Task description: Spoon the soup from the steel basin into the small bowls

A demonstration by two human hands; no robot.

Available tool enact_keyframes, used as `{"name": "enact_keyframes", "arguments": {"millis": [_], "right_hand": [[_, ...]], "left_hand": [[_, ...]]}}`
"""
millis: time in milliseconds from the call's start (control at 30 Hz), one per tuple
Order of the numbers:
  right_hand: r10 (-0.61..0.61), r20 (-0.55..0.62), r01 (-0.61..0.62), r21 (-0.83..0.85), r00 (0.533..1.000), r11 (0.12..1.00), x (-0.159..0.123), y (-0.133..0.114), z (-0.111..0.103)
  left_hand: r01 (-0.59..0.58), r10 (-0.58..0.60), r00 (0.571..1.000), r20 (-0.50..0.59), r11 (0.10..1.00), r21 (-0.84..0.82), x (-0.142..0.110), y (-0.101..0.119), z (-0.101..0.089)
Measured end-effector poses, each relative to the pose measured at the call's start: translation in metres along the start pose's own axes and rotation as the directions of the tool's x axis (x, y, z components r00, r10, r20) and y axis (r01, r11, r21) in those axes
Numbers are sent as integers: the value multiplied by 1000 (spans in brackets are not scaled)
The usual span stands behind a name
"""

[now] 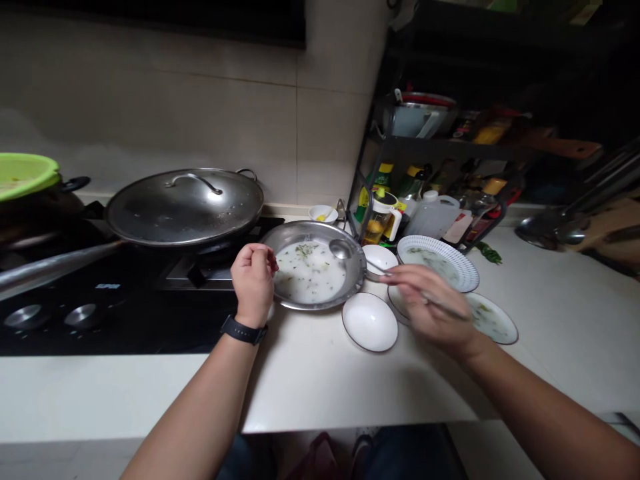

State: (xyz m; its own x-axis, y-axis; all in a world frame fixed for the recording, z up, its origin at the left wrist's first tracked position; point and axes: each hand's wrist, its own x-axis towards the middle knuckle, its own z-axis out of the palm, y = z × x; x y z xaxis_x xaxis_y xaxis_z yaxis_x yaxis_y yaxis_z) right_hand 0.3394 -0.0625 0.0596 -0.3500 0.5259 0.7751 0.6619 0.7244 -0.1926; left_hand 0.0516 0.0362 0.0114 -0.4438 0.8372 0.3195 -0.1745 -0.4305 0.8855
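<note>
My right hand (435,303) is closed round the handle of a metal ladle (341,249). The ladle's bowl is over the right side of a wide steel pan (315,303), which contains whitish soup with green bits. At the pan's left rim, my left hand (254,280) is closed, its fingers curled over the edge; the exact grip is hidden. A white bowl with a dark rim (370,323) sits just right of the pan. Behind it stands another white bowl (380,257). Partly under my right hand is a further dish (397,300).
Soup fills a patterned bowl (467,272) and a dark-rimmed bowl (500,320) on the right. A lidded wok (185,213) rests on the black stove (140,333). A rack (450,143) with bottles stands behind. A small dish (323,213) lies near the wall.
</note>
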Motion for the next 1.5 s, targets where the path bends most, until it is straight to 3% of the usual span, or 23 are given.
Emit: {"name": "enact_keyframes", "arguments": {"millis": [67,133,200,233,433,533,600,667,767,867,933,1000,1067,1333,1500], "right_hand": [[225,-178,-222,37,958,974,-7,-3,-19],[400,-300,-386,106,866,916,-19,-6,-39],[481,-365,-474,116,797,873,-33,-7,-57],[487,-382,-495,84,785,865,-41,-7,-65],[376,-237,-418,-160,896,894,-83,7,-91],[391,-210,-428,-168,896,888,-92,10,-89],[464,-224,-498,-128,857,858,-94,8,-85],[606,-261,-630,-12,751,776,-93,5,-81],[827,-279,-790,262,487,554,-89,5,-77],[937,-235,-812,472,260,344,-84,12,-79],[965,-216,-780,574,150,250,-80,18,-82],[973,-215,-727,654,87,209,-76,22,-85],[974,-220,-690,695,62,201,-72,23,-88],[965,-252,-656,717,72,236,-57,24,-94],[957,-266,-647,711,115,275,-46,23,-100]], "left_hand": [[2,-2,1000,3,1000,2,0,0,0],[5,-5,1000,3,1000,5,0,-1,0],[7,-7,1000,3,1000,5,0,-1,-1],[7,-7,1000,3,1000,3,0,-1,-1],[-4,4,1000,-2,1000,11,0,0,0],[-5,5,1000,-9,1000,15,0,1,0],[-8,8,1000,-9,1000,17,0,1,0],[-13,13,1000,-8,1000,20,0,0,0],[-16,16,1000,-8,999,33,1,0,0],[-17,17,1000,-4,999,45,1,0,0],[-17,17,1000,-4,999,39,1,0,0],[-15,16,1000,-5,999,29,1,0,0],[-13,13,1000,-7,1000,18,1,0,0],[-20,20,1000,-11,1000,13,1,0,1],[-11,11,1000,-5,1000,28,1,0,1]]}}
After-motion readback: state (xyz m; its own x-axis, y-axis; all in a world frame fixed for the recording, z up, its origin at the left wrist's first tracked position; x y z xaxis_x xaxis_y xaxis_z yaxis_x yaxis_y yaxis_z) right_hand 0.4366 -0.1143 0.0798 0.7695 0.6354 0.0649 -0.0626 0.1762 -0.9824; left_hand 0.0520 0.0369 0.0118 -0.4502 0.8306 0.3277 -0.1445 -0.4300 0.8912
